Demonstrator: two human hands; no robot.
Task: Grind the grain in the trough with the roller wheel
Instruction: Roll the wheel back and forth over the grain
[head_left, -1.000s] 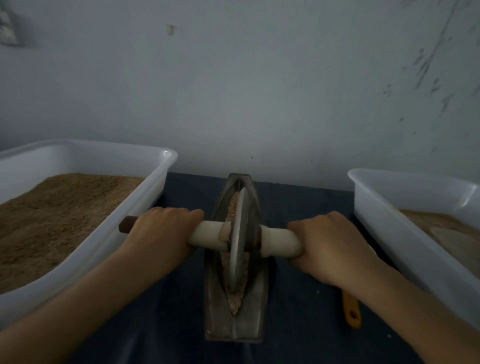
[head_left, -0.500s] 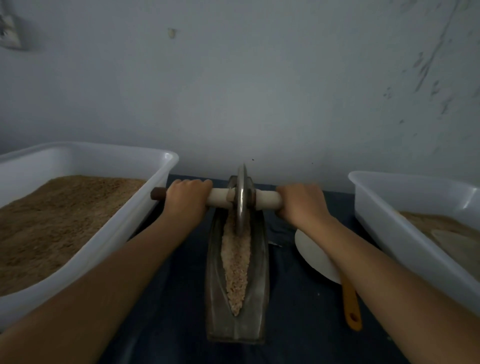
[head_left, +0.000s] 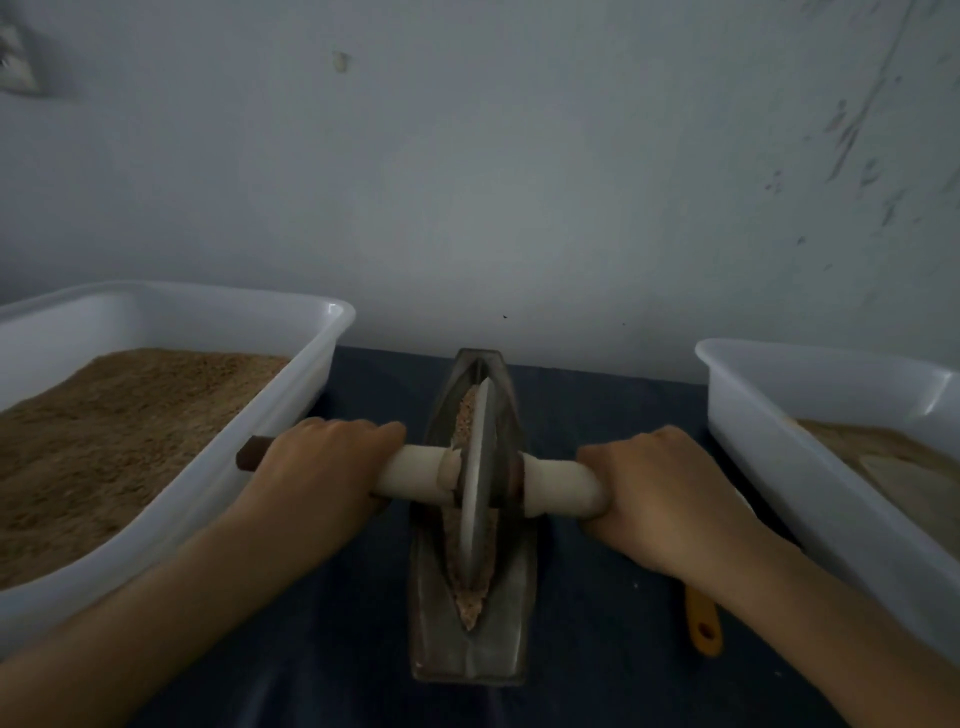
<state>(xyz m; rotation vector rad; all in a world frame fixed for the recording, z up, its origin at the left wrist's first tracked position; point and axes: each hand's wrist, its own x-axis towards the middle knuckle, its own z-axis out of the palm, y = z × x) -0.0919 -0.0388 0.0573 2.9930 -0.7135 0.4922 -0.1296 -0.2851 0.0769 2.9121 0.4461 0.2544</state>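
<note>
Since half a second ago the roller wheel (head_left: 479, 480) has come back from the trough's far end to about the middle of the trough (head_left: 470, 644), nearer the person. The left hand (head_left: 317, 470) has its grip wrapped tight around the pale axle handle (head_left: 415, 473) left of the wheel; the right hand (head_left: 654, 499) is clenched the same way on the handle's other side. Grain (head_left: 470, 605) lies along the trough's groove, before and behind the wheel. Left of the trough a white tub (head_left: 291, 410) holds brown meal (head_left: 114, 431); right of the trough a second white tub (head_left: 769, 467) holds a paler heap (head_left: 872, 452). An orange handle (head_left: 704, 623) lies on the dark worktop (head_left: 597, 597), right of the trough.
</note>
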